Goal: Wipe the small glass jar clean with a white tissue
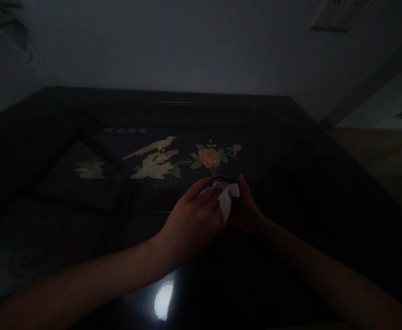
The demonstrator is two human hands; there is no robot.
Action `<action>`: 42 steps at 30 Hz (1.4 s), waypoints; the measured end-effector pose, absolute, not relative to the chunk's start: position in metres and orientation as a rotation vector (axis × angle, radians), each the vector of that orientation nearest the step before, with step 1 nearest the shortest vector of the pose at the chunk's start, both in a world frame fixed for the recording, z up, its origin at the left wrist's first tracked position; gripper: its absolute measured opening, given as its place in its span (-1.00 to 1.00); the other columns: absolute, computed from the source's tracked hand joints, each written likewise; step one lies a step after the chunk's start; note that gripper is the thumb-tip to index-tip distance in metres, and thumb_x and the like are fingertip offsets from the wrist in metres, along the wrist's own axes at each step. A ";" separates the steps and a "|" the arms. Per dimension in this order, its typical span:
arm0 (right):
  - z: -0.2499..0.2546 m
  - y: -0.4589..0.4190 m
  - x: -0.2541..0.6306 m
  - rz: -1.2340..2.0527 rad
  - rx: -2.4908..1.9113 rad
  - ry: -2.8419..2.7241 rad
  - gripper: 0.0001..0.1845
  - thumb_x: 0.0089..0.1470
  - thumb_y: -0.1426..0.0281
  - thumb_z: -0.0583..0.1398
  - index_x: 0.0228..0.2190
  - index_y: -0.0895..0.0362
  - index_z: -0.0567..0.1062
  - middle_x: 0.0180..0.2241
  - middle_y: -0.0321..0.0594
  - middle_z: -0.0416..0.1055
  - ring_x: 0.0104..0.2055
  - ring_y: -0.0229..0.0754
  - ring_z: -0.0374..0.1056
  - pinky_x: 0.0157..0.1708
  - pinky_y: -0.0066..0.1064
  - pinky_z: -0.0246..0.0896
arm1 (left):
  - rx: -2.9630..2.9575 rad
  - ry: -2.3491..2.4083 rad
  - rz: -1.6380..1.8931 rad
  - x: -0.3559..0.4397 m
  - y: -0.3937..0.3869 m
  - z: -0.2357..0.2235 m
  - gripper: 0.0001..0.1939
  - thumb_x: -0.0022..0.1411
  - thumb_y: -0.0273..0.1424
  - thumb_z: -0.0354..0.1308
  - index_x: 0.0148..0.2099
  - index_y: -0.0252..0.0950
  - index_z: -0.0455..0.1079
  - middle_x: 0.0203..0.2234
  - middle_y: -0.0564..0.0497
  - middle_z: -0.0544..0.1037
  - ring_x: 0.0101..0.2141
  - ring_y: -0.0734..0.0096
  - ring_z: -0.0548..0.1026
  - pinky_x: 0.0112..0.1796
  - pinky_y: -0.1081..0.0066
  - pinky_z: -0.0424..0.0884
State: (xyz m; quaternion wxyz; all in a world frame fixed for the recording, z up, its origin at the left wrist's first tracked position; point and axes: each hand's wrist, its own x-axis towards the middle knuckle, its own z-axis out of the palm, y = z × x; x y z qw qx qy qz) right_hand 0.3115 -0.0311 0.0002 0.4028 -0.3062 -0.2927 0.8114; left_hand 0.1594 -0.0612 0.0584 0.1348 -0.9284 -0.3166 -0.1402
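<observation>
The two hands meet a little below the middle of the view, toward five o'clock, around a dark, shiny-rimmed round object (224, 178). The left hand (199, 213) comes in from eight o'clock with its fingers bent over a crumpled white tissue (225, 199), pressing it against the object's near side; a loose corner sticks out past the fingers toward three o'clock. The right hand (251, 208) comes from four o'clock and curls around the opposite side, a fingertip pointing up, most likely to brace the object against the left hand's push. Holding it from both sides probably keeps it from turning or slipping. Whether its base rests on the black glossy tabletop (276, 142) cannot be told, since the underside is lost in shadow.

From the object, a painted peony (209, 158) lies just beyond at eleven o'clock, with a painted bird (160, 144) and a line of pale characters (125, 130) farther out at ten. These belong to the tabletop's decoration. A bright reflection (164, 300) shines at seven o'clock, and a wall socket (340, 14) sits between one and two.
</observation>
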 end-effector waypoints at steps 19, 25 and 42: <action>0.006 -0.033 0.306 2.264 -0.694 -0.598 -0.21 -0.04 -0.24 -0.08 -0.17 0.13 0.48 -0.23 -0.09 0.52 -0.10 -0.02 0.41 -0.14 -0.22 0.29 | -2.631 -0.935 -0.306 0.159 -0.069 0.068 -0.70 0.23 -0.60 -0.07 -0.06 -0.52 0.39 -0.20 -0.21 0.57 -0.11 0.25 0.50 0.07 0.17 0.28; 0.014 -0.034 0.307 2.241 -0.689 -0.626 -0.26 0.01 -0.19 -0.06 -0.13 0.13 0.46 -0.22 -0.08 0.51 -0.11 -0.04 0.41 -0.13 -0.23 0.27 | -2.712 -0.768 -0.389 0.159 -0.066 0.069 -0.79 0.19 -0.62 -0.03 -0.23 -0.41 0.43 -0.41 -0.03 0.60 -0.31 0.37 0.54 -0.01 0.29 0.36; -0.003 -0.030 0.308 2.201 -0.657 -0.481 -0.31 0.00 -0.17 -0.01 -0.16 0.11 0.46 -0.24 -0.14 0.51 -0.05 -0.05 0.38 -0.04 -0.20 0.22 | -2.710 -0.902 -0.325 0.157 -0.063 0.054 -0.64 0.28 -0.52 -0.10 0.07 -0.47 0.31 0.03 -0.22 0.42 0.11 0.15 0.31 0.17 -0.01 0.10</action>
